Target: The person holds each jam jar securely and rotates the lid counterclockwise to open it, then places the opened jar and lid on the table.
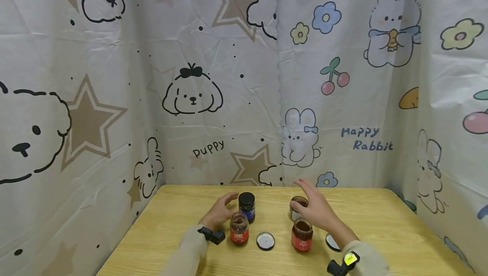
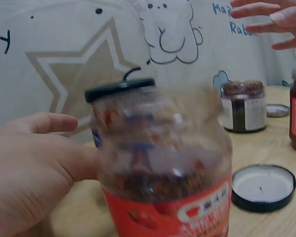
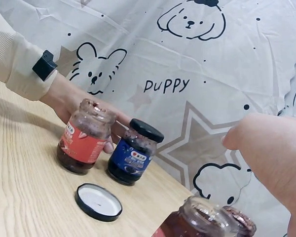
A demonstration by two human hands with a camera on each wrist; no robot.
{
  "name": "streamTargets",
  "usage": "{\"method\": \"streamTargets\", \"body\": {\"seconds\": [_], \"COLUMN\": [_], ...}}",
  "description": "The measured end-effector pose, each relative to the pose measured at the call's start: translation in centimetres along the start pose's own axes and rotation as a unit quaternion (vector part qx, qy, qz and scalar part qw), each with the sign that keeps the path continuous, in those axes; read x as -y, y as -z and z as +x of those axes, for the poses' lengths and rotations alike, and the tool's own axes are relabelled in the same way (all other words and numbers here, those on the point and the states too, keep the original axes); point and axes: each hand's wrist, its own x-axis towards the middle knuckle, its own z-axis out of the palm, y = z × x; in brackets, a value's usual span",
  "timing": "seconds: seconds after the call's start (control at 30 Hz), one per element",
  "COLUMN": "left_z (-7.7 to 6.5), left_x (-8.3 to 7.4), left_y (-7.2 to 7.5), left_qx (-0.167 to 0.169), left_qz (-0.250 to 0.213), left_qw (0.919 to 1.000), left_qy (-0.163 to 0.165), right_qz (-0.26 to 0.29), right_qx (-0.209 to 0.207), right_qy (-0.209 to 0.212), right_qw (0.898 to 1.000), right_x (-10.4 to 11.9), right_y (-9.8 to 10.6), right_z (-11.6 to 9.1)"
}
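My left hand (image 1: 218,213) reaches beside a jar with a blue label and a black lid (image 1: 247,206), fingers loosely bent and nothing gripped. Whether it touches that jar I cannot tell. In front stands a lidless jar with a red label (image 1: 239,234), which partly hides the thumb in the left wrist view. On the right, my right hand (image 1: 319,209) hovers with spread fingers over an uncovered jar with a white-and-black label (image 2: 244,111). Nearer me is another uncovered red-labelled jar (image 1: 302,238), dark red inside.
A lid (image 1: 265,241) lies with its white inside up between the two red-labelled jars. Another lid (image 1: 332,243) sits partly under my right forearm. Behind the wooden table (image 1: 183,208) hangs a printed curtain (image 1: 244,98), which also runs along both sides.
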Motion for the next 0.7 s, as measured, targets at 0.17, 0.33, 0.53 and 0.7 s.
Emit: {"method": "streamTargets", "body": {"seconds": [0.17,0.33,0.53,0.7], "left_z": [0.0,0.5,0.7,0.7], "left_x": [0.6,1.3,1.3,1.1], "left_y": [-0.8,-1.4,-1.8,-2.0], "left_qx": [-0.014,0.0,0.004,0.016], "left_qz": [0.009,0.014,0.008,-0.006], "left_qw": [0.9997,0.9991,0.9989,0.9994], "left_qy": [-0.018,-0.041,-0.045,-0.03], "right_qz": [0.002,0.001,0.006,0.002], "right_qx": [-0.002,0.003,0.0,0.003], "right_qy": [-0.01,-0.011,-0.001,-0.007], "right_qw": [1.0,1.0,1.0,1.0], "right_x": [-0.3,-0.1,0.3,0.4], "right_y": [-0.6,-0.7,-0.8,-1.1], "right_z": [-0.3,-0.4,-0.6,-0.7]}}
